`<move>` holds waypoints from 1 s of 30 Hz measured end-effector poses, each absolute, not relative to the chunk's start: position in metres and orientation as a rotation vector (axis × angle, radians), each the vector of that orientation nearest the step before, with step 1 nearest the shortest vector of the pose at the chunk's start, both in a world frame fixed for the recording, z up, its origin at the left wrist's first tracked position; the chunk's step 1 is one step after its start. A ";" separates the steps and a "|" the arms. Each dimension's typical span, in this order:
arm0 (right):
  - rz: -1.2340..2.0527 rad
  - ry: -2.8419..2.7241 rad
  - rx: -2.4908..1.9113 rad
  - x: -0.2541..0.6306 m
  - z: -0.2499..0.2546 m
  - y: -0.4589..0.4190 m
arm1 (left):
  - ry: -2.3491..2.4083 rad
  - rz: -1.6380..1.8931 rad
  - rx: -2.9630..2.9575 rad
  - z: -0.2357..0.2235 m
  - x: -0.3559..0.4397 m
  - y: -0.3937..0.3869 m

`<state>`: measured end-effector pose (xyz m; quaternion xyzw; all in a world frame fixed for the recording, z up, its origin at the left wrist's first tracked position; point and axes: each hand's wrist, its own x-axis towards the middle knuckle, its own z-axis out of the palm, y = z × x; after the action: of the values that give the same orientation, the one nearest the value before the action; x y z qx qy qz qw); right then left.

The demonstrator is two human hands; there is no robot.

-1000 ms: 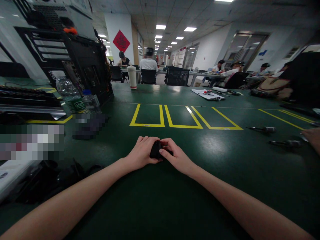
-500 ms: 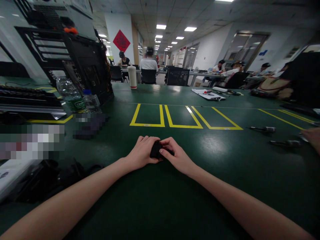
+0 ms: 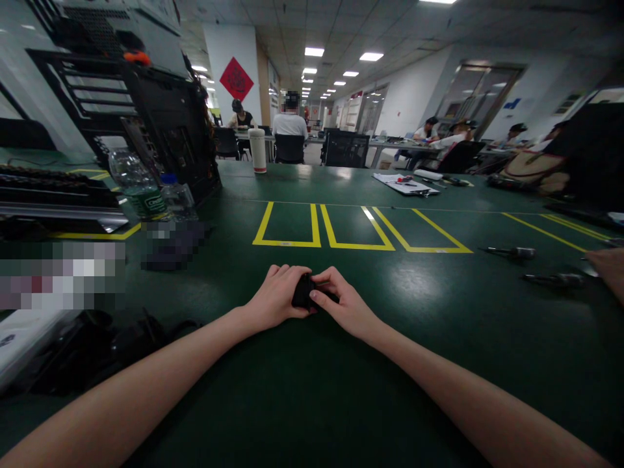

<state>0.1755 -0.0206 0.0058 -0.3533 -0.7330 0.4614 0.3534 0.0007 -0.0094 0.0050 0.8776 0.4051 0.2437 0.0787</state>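
Observation:
Between my hands, low over the dark green table (image 3: 312, 403), is a small black object (image 3: 302, 292) whose kind I cannot make out. My left hand (image 3: 276, 296) wraps round its left side, thumb near me and fingers on the far side. From the right, my right hand (image 3: 344, 299) grips it between thumb and bent fingers. Much of the object is hidden by the fingers. Beyond my hands, yellow tape (image 3: 287, 244) marks out several box shapes on the tabletop.
Two screwdriver-like tools (image 3: 511, 252) lie at the right, near another person's hand (image 3: 607, 270). Clear plastic bottles (image 3: 139, 185) and a black metal case (image 3: 170, 130) stand at the left. Further back are a white tumbler (image 3: 258, 149) and a clipboard (image 3: 404, 184). Black items (image 3: 131, 338) lie at the near left.
Both hands keep the same grip on the black object, with hardly any movement. At the right edge, the other person's hand has shifted slightly to the left.

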 end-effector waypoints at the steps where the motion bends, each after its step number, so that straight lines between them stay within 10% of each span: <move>1: 1.190 -1.890 -0.930 0.175 0.006 -0.020 | 1.211 0.725 2.628 0.005 0.001 -0.009; 30: 1.076 -1.982 -0.888 0.179 0.009 -0.022 | 1.210 0.722 2.635 0.006 0.001 -0.009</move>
<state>0.1791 -0.0221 0.0094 -0.3431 -0.7656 0.4155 0.3513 0.0007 -0.0092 0.0056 0.8792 0.4038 0.2409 0.0767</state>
